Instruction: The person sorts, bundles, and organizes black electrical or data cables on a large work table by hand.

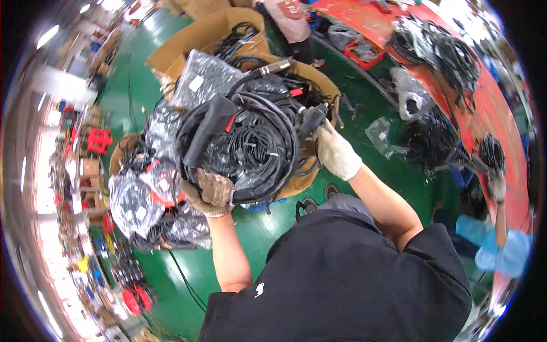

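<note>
A coil of thick black cable (289, 149) is held up in front of me over an open carton of cables. On its left side lies a black welding torch handle (206, 134) with a red trigger. My left hand (212, 194), in a brownish, soiled glove, is closed round the coil's lower left edge. At the right side my right hand (337, 153), in an off-white glove, grips the black connector (312, 121) at the cable's end. The fingertips of that hand are partly hidden behind the connector.
Below the coil stands a brown carton (310, 73). Plastic-wrapped cable bundles (135, 199) are heaped to its left. A red-topped bench (430, 77) with black cables runs along the right, where another person's gloved hand (497, 188) holds a cable bundle. Another person stands beyond the carton.
</note>
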The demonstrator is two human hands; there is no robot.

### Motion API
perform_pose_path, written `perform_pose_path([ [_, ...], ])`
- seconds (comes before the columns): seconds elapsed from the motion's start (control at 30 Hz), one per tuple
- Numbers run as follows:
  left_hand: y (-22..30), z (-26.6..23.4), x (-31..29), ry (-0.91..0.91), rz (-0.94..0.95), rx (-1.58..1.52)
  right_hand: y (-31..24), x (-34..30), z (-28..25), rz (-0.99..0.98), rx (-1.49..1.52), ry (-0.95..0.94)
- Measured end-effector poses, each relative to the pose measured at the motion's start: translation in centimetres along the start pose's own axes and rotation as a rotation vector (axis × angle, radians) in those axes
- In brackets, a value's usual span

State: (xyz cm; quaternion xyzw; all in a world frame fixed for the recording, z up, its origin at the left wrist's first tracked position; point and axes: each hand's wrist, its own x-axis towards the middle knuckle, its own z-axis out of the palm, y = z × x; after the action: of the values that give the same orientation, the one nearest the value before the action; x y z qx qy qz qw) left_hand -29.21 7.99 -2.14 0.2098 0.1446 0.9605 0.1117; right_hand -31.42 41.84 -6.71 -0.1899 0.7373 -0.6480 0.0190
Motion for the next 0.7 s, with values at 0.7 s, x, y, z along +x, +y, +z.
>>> perform_pose_path([
  [0.7, -19.9, -1.3, 9.6, 0.338, -0.675, 0.276, 6.7, -8.0, -0.9, 0.743, 0.920, 1.048],
])
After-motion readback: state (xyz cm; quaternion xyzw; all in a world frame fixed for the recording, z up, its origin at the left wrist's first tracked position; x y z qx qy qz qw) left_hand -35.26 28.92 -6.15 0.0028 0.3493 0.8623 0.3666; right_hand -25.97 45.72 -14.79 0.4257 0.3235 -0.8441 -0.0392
